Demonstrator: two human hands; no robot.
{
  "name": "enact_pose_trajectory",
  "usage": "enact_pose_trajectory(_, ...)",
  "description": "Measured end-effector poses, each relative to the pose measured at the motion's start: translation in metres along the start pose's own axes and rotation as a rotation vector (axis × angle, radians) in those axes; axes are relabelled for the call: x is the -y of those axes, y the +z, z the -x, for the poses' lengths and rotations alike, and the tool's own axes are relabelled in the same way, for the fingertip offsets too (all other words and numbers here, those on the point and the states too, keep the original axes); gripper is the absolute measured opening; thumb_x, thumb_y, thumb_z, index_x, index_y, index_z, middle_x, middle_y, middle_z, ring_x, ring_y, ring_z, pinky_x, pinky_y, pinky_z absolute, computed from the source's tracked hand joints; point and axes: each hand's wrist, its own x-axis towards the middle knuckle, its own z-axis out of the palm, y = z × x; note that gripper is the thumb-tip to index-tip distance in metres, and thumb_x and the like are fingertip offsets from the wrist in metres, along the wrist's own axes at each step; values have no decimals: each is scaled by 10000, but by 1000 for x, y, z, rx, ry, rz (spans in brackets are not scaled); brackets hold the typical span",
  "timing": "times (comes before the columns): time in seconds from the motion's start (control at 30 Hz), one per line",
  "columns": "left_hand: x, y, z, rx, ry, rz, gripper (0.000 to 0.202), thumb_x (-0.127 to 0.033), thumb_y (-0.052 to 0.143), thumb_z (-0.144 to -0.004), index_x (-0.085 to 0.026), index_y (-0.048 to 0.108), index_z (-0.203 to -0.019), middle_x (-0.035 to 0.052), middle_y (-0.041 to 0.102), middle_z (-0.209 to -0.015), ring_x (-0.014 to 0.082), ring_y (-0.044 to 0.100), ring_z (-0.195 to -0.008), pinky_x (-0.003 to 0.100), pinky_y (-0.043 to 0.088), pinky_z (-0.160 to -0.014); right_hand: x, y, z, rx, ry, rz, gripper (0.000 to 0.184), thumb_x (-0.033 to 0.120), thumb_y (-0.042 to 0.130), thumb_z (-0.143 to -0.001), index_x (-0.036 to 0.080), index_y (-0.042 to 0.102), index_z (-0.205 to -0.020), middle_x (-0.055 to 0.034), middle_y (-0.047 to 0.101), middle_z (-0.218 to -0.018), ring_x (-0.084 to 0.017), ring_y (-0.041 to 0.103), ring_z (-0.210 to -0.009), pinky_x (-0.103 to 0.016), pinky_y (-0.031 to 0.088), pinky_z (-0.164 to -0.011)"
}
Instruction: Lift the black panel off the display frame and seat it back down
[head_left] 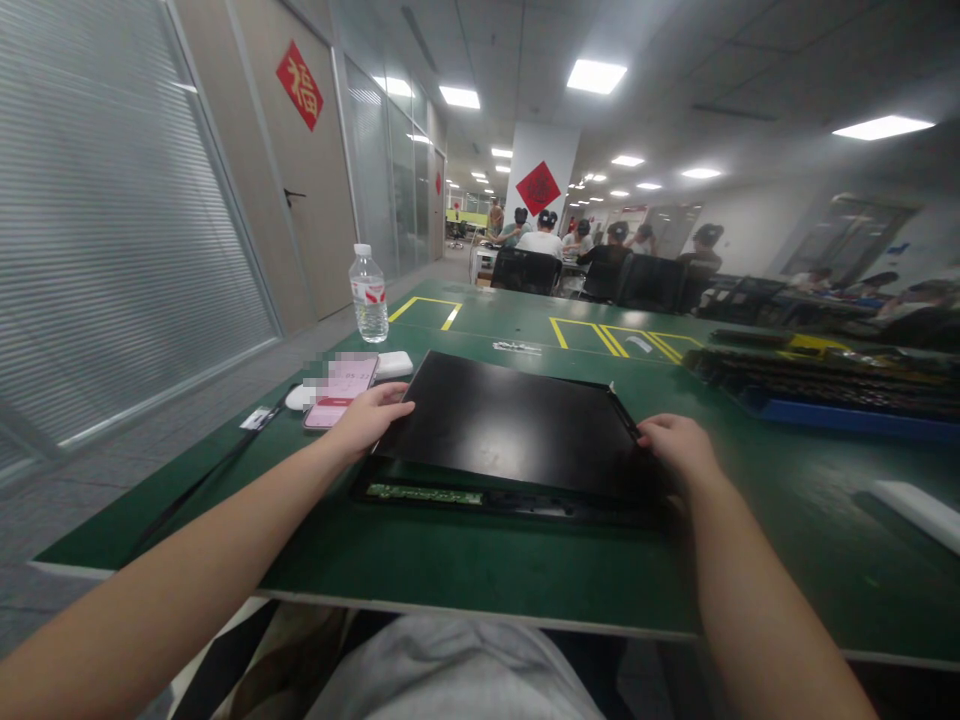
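Note:
A flat black display panel [517, 415] lies slanted over a thin black housing [555, 503], with its near edge slightly raised. A narrow green circuit board [424, 494] shows along the housing's near side. My left hand [375, 410] holds the panel's left edge, thumb on top and fingers mostly out of sight beneath. At the opposite side, my right hand [679, 445] pinches near the right edge, where a dark strip [624, 408] runs along the border. Whether the right fingers grip the panel alone or the housing too cannot be made out.
Left of the panel are a phone [341, 392], a white case [394, 364], a lanyard [217, 470] and a water bottle [369, 295]. Stacked dark parts sit in a blue tray [847, 418] at right, near a white bar [919, 512]. People sit at tables beyond.

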Motion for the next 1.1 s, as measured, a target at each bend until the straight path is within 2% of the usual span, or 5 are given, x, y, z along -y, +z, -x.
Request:
enact_pose_trajectory(0.2, 1, -5, -2, 17, 118, -322, 337, -308, 775, -578, -175, 759, -887, 73, 777, -924, 303, 707, -893, 343, 560, -687, -4, 1, -1, 6, -11, -44, 251, 339, 589, -749, 197, 757, -868, -58, 759, -752, -185, 643, -602, -290, 459, -588)
enact_pose_trajectory(0.4, 4, -3, -4, -11, 185, -459, 150, -292, 747, -544, -220, 734, -674, 62, 757, -893, 333, 676, -951, 358, 556, -722, -5, 2, -1, 5, -4, -77, 247, 345, 593, -747, 192, 755, -854, -59, 756, -742, -181, 628, -576, -294, 457, -582)
enact_pose_trajectory(0.6, 12, -8, -11, 21, 274, -619, 105, -290, 707, -572, -222, 713, -651, 81, 739, -879, 355, 664, -1008, 427, 513, -911, -4, 3, 0, 2, 17, -90, 247, 343, 590, -748, 197, 754, -860, -55, 753, -742, -174, 615, -574, -295, 458, -592)
enact_pose_trajectory(0.77, 13, -9, -12, -36, 282, -666, 108, -286, 734, -543, -233, 704, -633, 103, 736, -1046, 386, 618, -1138, 438, 459, -1022, -4, 2, -1, -13, 3, -92, 239, 334, 595, -738, 188, 751, -845, -61, 751, -721, -176, 613, -565, -289, 453, -579)
enact_pose_trajectory(1.1, 10, -7, -10, 4, 244, -661, 77, -272, 712, -574, -239, 708, -644, 68, 741, -953, 366, 624, -1112, 418, 477, -982, -9, 6, -5, -35, 22, -199, 239, 331, 603, -698, 182, 744, -821, -76, 753, -713, -174, 595, -538, -287, 452, -548)
